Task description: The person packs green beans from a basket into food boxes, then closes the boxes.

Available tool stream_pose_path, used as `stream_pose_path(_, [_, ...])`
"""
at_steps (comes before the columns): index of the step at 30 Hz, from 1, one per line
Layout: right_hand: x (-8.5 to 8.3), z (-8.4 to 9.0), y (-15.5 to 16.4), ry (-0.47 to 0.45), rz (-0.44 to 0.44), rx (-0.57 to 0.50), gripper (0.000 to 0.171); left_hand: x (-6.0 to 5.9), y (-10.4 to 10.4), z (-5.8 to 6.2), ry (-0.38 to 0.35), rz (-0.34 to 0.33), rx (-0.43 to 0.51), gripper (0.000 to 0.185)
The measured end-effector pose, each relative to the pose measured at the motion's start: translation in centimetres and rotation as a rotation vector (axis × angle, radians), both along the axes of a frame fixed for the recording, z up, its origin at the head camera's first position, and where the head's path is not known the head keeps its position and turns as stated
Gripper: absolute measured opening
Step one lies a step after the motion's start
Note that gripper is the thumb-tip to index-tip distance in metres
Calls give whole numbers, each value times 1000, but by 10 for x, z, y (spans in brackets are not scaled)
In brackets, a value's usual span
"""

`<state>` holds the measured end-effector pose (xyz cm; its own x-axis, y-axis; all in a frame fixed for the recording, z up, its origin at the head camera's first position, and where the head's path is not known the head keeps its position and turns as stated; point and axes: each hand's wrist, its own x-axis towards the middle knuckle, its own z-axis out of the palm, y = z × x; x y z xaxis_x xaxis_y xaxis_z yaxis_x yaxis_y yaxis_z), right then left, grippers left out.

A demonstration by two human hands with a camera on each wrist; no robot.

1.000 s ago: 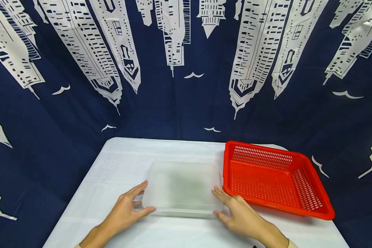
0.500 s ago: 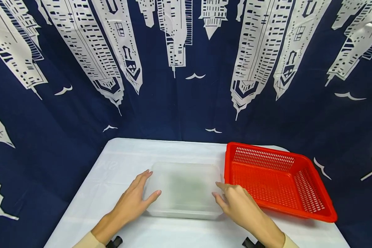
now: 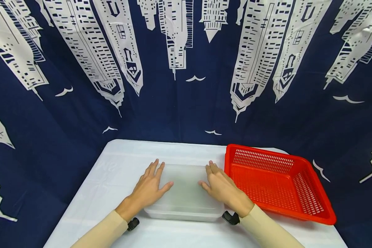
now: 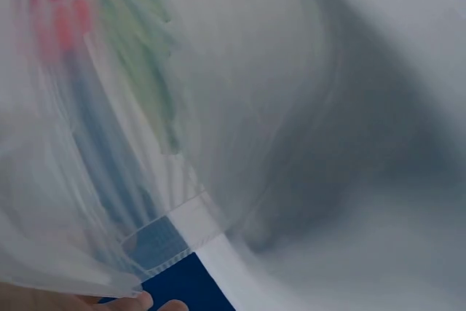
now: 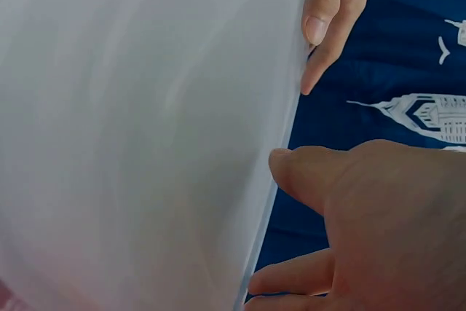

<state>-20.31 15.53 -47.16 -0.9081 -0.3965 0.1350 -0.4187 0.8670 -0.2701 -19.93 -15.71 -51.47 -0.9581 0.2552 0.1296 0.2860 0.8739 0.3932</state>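
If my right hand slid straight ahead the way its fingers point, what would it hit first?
Probably nothing on the table: the right hand lies flat on the clear box, fingers pointing past its far edge toward the backdrop curtain. The red basket sits alongside.

A frosted, translucent whitish rectangular plastic box (image 3: 186, 196) shows a faint green smudge of colour through its lid; in the left wrist view the same milky plastic (image 4: 218, 107) lets blurred green, red and blue streaks through. Just right of the box, a bright red rectangular plastic basket (image 3: 276, 181) has walls and floor patterned with rows of small slots. Under the box, the bench (image 3: 117, 165) wears a plain white cloth. Behind the box hangs a navy blue curtain (image 3: 179, 110) printed with white skyscrapers, dotted with dark windows, and small white bird shapes. Both sleeves (image 3: 102, 232) nearest the box are plain pale beige.
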Motion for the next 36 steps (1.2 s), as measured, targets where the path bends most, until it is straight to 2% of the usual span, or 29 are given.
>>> stream_pose_path(7, [-6,-2,-3,-25,-32,40,77,-1,0,-7,22,-10,-20,94])
stream_pose_path(16, [-7,0,-2,-55,-37,55,78,-2,2,-4,8,-32,-17,94])
stream_pose_path(18, [-8,1,-2,-67,-29,40,78,-2,2,-3,-2,-24,-13,94])
stream_pose_path(21, [-8,0,-3,-134,-21,-24,82,-1,0,-3,-20,-13,-14,95])
stream_pose_path(25, [3,-6,-9,-209,-47,-116,91,3,0,-5,-30,-13,-16,99])
stream_pose_path(31, [28,-19,-17,-109,-67,-166,92,17,6,-4,-2,-5,0,99])
stream_pose_path(36, [40,-34,-19,-33,-60,-144,92,24,13,-5,44,-3,0,97])
